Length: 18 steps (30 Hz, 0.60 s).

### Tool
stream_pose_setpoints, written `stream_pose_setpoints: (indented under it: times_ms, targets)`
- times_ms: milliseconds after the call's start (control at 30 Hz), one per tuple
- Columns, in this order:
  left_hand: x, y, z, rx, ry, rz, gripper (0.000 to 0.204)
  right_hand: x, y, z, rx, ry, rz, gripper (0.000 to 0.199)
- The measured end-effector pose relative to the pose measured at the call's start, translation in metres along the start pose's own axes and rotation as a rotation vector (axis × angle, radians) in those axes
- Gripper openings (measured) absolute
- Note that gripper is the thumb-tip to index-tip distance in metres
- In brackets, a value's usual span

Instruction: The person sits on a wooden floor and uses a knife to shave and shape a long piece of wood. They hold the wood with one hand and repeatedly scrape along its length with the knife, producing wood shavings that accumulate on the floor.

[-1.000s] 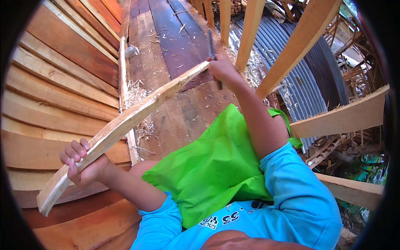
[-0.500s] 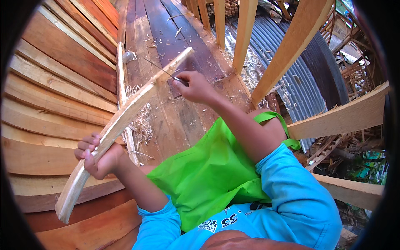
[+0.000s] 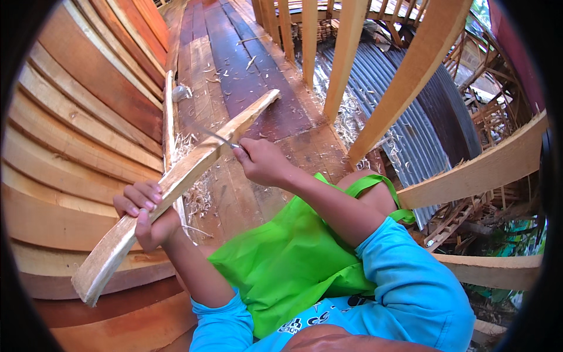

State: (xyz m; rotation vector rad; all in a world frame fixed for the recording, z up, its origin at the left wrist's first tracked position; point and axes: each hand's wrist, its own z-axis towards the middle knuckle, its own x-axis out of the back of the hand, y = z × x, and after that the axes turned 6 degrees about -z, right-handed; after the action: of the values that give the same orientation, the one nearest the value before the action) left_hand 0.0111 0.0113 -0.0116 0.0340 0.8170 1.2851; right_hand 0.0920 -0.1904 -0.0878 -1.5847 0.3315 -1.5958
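A long, slightly curved piece of pale wood (image 3: 193,163) slants across in front of me, its near end at the lower left and its far end raised over the floorboards. My left hand (image 3: 149,214) is closed round its lower part, fingers over the top and thumb below. In my right hand (image 3: 261,161) is a knife (image 3: 221,139), gripped by its handle, which the fingers mostly cover. The thin blade, blurred at its tip, lies across the wood at about its upper third. A bright green apron (image 3: 287,252) covers my lap.
A slatted wooden wall (image 3: 76,170) runs along my left. Curled shavings (image 3: 199,196) lie on the plank floor (image 3: 240,190). Upright wooden posts (image 3: 343,58) stand on the right, with corrugated metal sheeting (image 3: 399,111) beyond them. A crumpled clear plastic item (image 3: 180,92) lies by the wall.
My right hand and the knife have moved down along the wood toward me. The wood's far end has dropped and shifted right, while my left hand, still gripping, has moved slightly right.
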Motion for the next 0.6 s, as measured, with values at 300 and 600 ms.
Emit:
stream_pose_setpoints:
  times_ms: [300, 600]
  targets:
    - [0.016, -0.002, -0.004, -0.018, -0.063, -0.07, 0.016, -0.014, -0.026, -0.012, 0.14, 0.041, -0.114, 0.029]
    - [0.004, -0.017, -0.009, -0.017, -0.046, -0.12, 0.016, -0.017, -0.021, -0.012, 0.238, 0.14, -0.102, 0.028]
